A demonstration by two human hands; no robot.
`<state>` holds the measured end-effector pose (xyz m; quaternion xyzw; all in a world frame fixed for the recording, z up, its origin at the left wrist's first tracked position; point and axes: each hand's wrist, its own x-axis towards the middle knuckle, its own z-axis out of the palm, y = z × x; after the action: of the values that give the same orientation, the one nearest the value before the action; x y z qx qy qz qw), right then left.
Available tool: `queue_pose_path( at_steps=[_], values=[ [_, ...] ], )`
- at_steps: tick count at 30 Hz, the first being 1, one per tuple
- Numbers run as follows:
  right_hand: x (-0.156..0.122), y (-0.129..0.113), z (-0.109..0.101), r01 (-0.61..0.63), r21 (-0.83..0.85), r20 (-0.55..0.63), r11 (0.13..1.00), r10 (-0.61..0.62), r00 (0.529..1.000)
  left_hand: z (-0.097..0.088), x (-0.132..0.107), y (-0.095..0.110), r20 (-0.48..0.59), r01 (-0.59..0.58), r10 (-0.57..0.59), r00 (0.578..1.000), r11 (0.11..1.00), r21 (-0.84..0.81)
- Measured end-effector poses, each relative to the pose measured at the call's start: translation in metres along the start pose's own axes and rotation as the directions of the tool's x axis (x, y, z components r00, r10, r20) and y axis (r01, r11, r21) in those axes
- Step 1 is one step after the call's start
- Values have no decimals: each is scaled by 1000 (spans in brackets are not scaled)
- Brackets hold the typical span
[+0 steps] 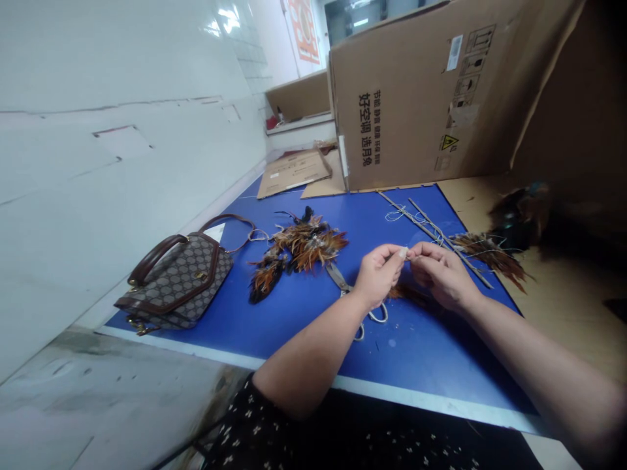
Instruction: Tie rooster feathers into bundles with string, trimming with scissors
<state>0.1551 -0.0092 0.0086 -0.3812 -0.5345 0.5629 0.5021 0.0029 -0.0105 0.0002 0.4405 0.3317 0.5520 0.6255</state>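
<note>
My left hand (377,277) and my right hand (443,274) meet over the blue table, fingers pinched and tips nearly touching. Something small and pale shows at the left fingertips; I cannot make out what either hand holds. Brown feathers (409,295) show below and between the hands; whether they hang from the fingers or lie on the table is unclear. Partly behind my left hand and forearm lie metal scissors (337,279), their blades toward the feather pile. That pile of orange-brown and black feathers (306,245) lies to the left.
Two thin sticks (431,228) with pale string lie beyond my right hand, near more feathers (490,254) at the right. A patterned handbag (181,281) stands on the left of the blue table (294,336). A large cardboard box (411,111) and flat cardboard (294,173) are behind.
</note>
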Motion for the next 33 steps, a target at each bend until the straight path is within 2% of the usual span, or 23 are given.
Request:
queue_pose_path(
  at_steps=[3,8,19,22,25,29,33],
  values=[
    [-2,-4,4,11,14,-16,1000,-11,1000,2,-1,4,85,35,-27,996,995,-91],
    [-4,-1,10,39,14,-66,999,-38,997,1,-1,7,70,50,-40,997,988,-146],
    [-6,-4,15,136,-170,-161,976,-164,973,4,-4,7,43,40,-35,998,992,-119],
    [-7,-6,17,142,-201,-185,969,-180,966,4,-5,4,-4,-53,53,999,998,-20],
    [-8,-7,19,136,-210,-198,968,-178,964,3,-7,4,-33,-232,243,969,952,200],
    [-9,-5,20,146,-206,-196,968,-187,963,3,-12,13,29,-403,432,901,811,424],
    [-9,-4,20,157,-199,-188,967,-195,963,4,-15,20,101,-466,488,867,721,512]
  ],
)
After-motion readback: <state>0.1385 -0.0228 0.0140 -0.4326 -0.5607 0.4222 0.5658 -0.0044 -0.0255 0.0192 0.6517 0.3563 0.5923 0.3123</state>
